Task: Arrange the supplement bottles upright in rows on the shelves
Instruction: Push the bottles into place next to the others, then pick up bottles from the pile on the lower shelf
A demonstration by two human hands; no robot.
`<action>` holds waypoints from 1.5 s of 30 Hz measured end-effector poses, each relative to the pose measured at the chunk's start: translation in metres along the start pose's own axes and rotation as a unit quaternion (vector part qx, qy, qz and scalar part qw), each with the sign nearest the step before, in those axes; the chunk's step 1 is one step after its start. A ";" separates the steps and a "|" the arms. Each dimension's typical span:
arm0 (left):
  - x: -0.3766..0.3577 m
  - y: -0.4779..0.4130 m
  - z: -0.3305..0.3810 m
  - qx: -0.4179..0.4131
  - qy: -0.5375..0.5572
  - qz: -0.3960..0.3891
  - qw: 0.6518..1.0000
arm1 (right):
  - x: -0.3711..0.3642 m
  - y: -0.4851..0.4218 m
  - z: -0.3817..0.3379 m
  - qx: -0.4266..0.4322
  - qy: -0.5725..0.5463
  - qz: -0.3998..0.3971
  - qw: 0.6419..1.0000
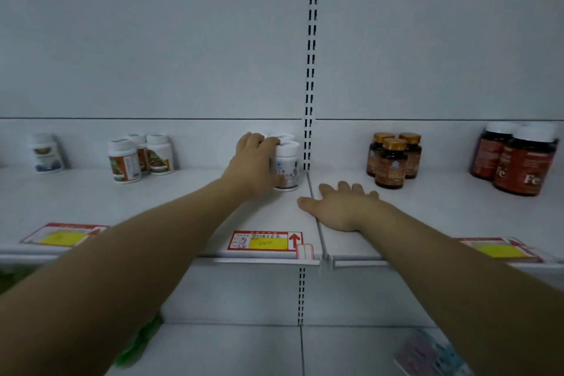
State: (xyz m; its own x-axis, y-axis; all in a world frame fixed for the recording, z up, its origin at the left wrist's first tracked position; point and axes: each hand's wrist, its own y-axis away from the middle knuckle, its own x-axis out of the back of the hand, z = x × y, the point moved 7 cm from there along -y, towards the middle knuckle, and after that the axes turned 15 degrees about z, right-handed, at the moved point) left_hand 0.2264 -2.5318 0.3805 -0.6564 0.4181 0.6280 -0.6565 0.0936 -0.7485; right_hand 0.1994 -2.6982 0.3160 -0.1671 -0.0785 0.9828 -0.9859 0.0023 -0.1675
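we count four kinds of bottle standing on the shelf (171,204). far left is one lone bottle (45,153), white and too blurred to read. next come three orange-label bottles (126,162), white-capped, in a tight bunch. right of the slotted post (309,70) stand three amber bottles (391,163) with gold caps, one in front and two behind. at the far right are dark red bottles (525,162) marked "fe"; we make out two, perhaps a third behind, and the frame edge cuts the group. three price tags (265,241) lie along the front lip, the outer two partly covered by our forearms.

just left of the post are the white bottles (288,166), upright. we see two caps plainly, one in front and one behind; how many more sit behind the hand we cannot tell. our left grip (253,162) is clamped on this bunch from the left, fingers curled over the tops and thumb low against the front label. our right grip (341,207) lies palm down on the shelf, fingers straight and apart, near the white bottles but not touching them, its thumb reaching across the seam between the two boards.

on the lower shelf (232,351) a green thing (140,342) and a pale packet (427,351) are too blurred to name.
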 end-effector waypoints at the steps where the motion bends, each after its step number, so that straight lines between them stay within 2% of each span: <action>1: -0.001 0.000 -0.002 0.001 0.003 0.002 1.000 | 0.000 0.000 0.000 0.000 0.001 0.003 1.000; 5: -0.003 -0.001 -0.008 0.016 -0.011 0.000 1.000 | 0.001 -0.001 0.000 0.000 0.003 0.009 1.000; 11: -0.005 0.001 -0.007 0.033 -0.041 0.041 0.998 | 0.000 -0.003 0.001 0.004 0.003 0.021 1.000; 19: -0.004 -0.002 0.000 0.005 -0.081 0.002 0.997 | 0.002 -0.004 0.000 0.002 -0.006 0.036 0.999; 23: 0.010 0.002 -0.012 0.051 -0.071 -0.024 0.996 | 0.010 -0.004 0.001 0.004 -0.042 0.040 0.998; 26: 0.038 0.013 -0.019 0.081 -0.038 -0.015 0.996 | 0.036 -0.004 -0.007 0.030 -0.096 0.085 0.991; 29: 0.071 0.036 -0.032 0.105 -0.006 -0.054 0.993 | 0.078 -0.007 -0.032 0.068 -0.119 0.154 0.978; 31: 0.100 0.057 -0.048 0.133 -0.001 -0.083 0.988 | 0.099 -0.006 -0.067 0.103 -0.123 0.176 0.971; 35: 0.175 0.103 -0.088 0.151 -0.024 -0.092 0.984 | 0.117 0.012 -0.171 0.176 -0.130 0.177 0.960; 40: 0.280 0.182 -0.173 0.189 -0.089 -0.116 0.971 | 0.113 0.066 -0.350 0.281 -0.151 0.164 0.934; 45: 0.391 0.281 -0.276 0.283 -0.138 -0.123 0.941 | 0.096 0.154 -0.540 0.391 -0.187 0.129 0.892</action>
State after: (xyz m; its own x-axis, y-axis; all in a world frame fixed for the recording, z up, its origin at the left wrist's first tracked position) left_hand -0.1117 -2.0932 0.3572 -0.4787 0.1883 0.8575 -0.8429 -0.3717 -0.3890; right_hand 0.0260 -2.1667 0.4272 -0.2271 -0.5038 0.8334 -0.5823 -0.6157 -0.5309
